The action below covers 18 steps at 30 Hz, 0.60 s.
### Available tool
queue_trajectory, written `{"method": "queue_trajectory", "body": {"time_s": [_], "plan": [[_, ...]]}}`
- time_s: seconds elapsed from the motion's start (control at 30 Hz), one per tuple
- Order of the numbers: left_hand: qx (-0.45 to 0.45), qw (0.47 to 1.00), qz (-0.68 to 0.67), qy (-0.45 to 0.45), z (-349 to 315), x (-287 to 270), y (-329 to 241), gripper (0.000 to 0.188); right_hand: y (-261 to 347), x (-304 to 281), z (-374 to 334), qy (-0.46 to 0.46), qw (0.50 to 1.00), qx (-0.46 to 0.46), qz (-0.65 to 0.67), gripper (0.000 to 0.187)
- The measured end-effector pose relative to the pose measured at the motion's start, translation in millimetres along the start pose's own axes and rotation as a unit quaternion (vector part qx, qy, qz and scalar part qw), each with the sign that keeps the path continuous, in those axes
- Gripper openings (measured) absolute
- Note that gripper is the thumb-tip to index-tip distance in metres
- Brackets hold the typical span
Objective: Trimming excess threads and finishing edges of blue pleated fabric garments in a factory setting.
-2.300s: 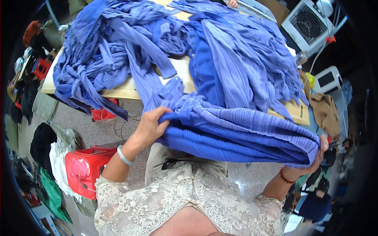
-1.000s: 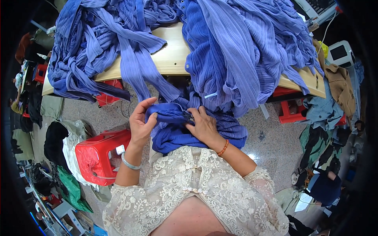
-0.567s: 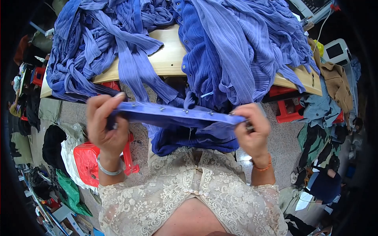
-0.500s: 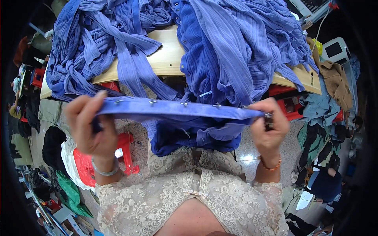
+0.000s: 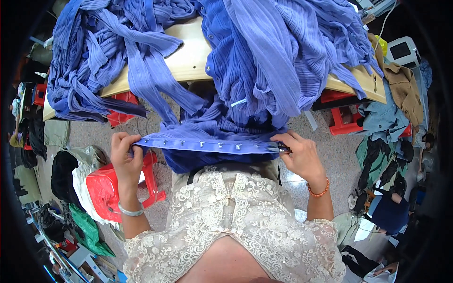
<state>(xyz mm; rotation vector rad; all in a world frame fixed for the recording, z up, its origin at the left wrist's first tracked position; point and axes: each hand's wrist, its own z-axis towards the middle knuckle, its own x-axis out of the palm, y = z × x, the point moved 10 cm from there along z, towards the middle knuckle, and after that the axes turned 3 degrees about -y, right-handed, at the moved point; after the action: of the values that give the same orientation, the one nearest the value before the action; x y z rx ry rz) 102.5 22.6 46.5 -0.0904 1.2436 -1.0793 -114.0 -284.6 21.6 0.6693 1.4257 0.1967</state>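
Can see one pale wooden desk across the top of the frame, loaded with two heaps of blue-violet ribbed cloth, a right heap at upper centre to right and a left heap at upper left, draped past the front edge. Across the bottom, shows one cream lace top. At the centre of the frame, just above the lace top, shows one blue-violet garment. Counts at least two red plastic stools, a near stool at centre left and a far stool at right, below the desk edge. Holds one band of the garment stretched nearly level: pinched at its left end by the left grip, pinched at its right end by the right grip. Wears one pale bangle at left and one orange bead bracelet at right. Includes one dark tool in the right grip, too small to identify. Shows at least six metal fasteners in a row along the band.
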Motion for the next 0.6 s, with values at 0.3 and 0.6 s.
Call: {"method": "queue_trajectory", "body": {"time_s": [0.3, 0.6], "plan": [[-0.097, 0.988, -0.08, 0.089, -16, 36, 51, 0.018, -78, -2, -25, -0.053, 0.987, 0.102, 0.113, 0.033], [-0.096, 0.985, -0.095, 0.107, -37, 51, 77, 0.013, -106, 9, -49, -0.021, 0.982, 0.155, 0.108, 0.032]]}}
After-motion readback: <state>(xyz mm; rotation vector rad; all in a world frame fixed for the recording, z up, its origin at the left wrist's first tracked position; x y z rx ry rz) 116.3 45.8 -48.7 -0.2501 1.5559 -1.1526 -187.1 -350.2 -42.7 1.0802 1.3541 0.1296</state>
